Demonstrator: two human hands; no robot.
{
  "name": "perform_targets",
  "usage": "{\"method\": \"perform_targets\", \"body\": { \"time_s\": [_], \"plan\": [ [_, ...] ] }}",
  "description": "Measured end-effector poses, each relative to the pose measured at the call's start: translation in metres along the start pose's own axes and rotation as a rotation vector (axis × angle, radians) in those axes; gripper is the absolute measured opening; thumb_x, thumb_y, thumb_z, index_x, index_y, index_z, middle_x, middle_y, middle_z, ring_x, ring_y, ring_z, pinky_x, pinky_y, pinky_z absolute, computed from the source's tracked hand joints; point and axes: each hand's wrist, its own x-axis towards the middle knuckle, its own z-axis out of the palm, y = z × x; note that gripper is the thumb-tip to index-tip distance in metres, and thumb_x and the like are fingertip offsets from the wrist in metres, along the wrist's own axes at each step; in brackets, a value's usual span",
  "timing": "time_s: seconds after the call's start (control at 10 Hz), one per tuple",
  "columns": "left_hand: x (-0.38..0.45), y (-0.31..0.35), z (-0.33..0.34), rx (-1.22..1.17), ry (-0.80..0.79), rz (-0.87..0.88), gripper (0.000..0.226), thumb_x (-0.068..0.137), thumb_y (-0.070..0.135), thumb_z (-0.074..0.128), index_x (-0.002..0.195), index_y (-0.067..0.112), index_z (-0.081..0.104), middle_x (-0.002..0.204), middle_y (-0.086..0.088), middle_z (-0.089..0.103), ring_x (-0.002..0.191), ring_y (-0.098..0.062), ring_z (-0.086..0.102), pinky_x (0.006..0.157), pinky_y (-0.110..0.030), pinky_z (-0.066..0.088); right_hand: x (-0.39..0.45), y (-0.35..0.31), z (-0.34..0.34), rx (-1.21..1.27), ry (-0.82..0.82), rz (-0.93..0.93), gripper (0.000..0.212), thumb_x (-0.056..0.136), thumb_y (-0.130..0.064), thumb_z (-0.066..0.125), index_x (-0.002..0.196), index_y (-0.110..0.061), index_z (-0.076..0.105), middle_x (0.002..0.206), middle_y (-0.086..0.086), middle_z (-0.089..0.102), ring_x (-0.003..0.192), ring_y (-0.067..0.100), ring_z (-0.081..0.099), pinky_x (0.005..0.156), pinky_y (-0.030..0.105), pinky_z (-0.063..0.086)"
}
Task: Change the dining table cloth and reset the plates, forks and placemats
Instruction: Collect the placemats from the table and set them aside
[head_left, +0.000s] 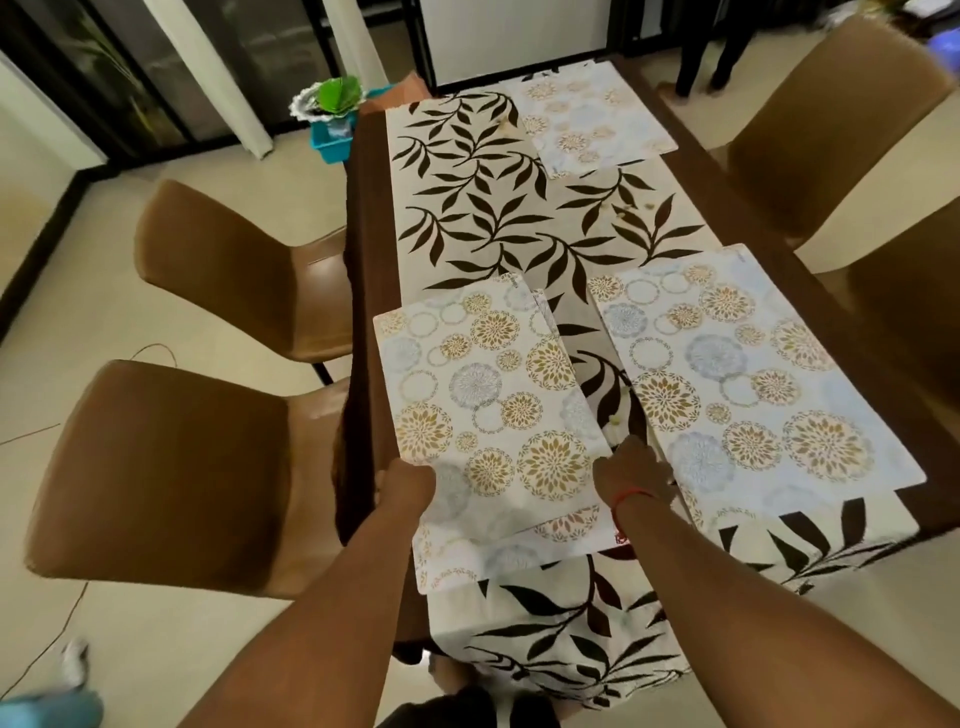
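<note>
Our left hand (408, 486) and right hand (631, 470) each pinch the placemat stack (493, 415) at the leaf-print cloth's (483, 218) near end. An uneven pull could fan the mats — or drag that cloth askew.

A leaf-print cloth (498, 218) covered the table; floral placemats lay at one o'clock (587, 119), four (748, 374), and stacked at seven (488, 405).

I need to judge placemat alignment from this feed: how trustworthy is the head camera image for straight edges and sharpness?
Head view: wide-angle distortion bows the table edges and chairs outward; soft throughout, blurriest at the bottom-left corner; warm, even indoor light, with no glare on the held placemat; left hand and right hand are reasonably sharp.
</note>
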Motion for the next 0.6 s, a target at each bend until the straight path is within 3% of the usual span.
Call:
{"method": "perform_targets", "body": {
  "time_s": [0.1, 0.2, 0.3, 0.4, 0.6],
  "plan": [
    [0.004, -0.008, 0.008, 0.123, 0.036, 0.053, 0.021, 0.096, -0.001, 0.048, 0.109, 0.013, 0.056, 0.132, -0.012, 0.058, 0.103, -0.024, 0.058, 0.074, -0.025, 0.038, -0.004, 0.006, 0.008, 0.022, -0.036, -0.038, 0.046, 0.098, -0.026, 0.044, 0.143, -0.016, 0.041, 0.142, 0.011, 0.048, 0.131, 0.036, 0.042, 0.108, 0.052, 0.036],
    [-0.006, -0.013, 0.01, -0.024, 0.107, 0.009, 0.042, 0.094, 0.016, 0.05, 0.133, 0.003, 0.049, 0.139, -0.021, 0.047, 0.093, -0.027, 0.048, 0.06, -0.028, 0.033, -0.011, 0.017, 0.013, 0.015, -0.042, -0.114, 0.041, 0.098, -0.025, 0.044, 0.138, -0.014, 0.045, 0.138, 0.012, 0.051, 0.125, 0.035, 0.048, 0.104, 0.049, 0.043],
    [-0.007, -0.018, 0.017, 0.058, 0.064, -0.027, 0.047, 0.094, 0.021, 0.048, 0.136, 0.001, 0.045, 0.141, -0.023, 0.044, 0.124, -0.037, 0.047, 0.09, -0.04, 0.043, -0.019, 0.028, 0.016, -0.016, -0.047, -0.109, 0.039, 0.096, -0.025, 0.047, 0.133, -0.011, 0.049, 0.135, 0.015, 0.047, 0.122, 0.036, 0.05, 0.1, 0.045, 0.045],
    [-0.011, -0.022, 0.022, 0.036, 0.059, -0.053, 0.043, 0.094, 0.019, 0.047, 0.134, 0.002, 0.047, 0.137, -0.02, 0.045, 0.126, -0.037, 0.046, 0.104, -0.043, 0.042, -0.029, 0.033, 0.019, -0.022, -0.006, -0.092, 0.038, 0.095, -0.021, 0.05, 0.13, -0.007, 0.048, 0.136, 0.017, 0.043, 0.121, 0.038, 0.049, 0.101, 0.044, 0.043],
    [-0.017, -0.029, 0.019, -0.22, -0.003, -0.022, 0.038, 0.094, 0.017, 0.054, 0.128, -0.001, 0.054, 0.127, -0.021, 0.058, 0.116, -0.037, 0.057, 0.094, -0.039, 0.05, -0.039, 0.03, 0.025, 0.137, -0.039, -0.017, 0.055, 0.096, -0.022, 0.051, 0.143, -0.005, 0.029, 0.138, 0.023, 0.048, 0.123, 0.043, 0.05, 0.099, 0.046, 0.046]
  ]
}}
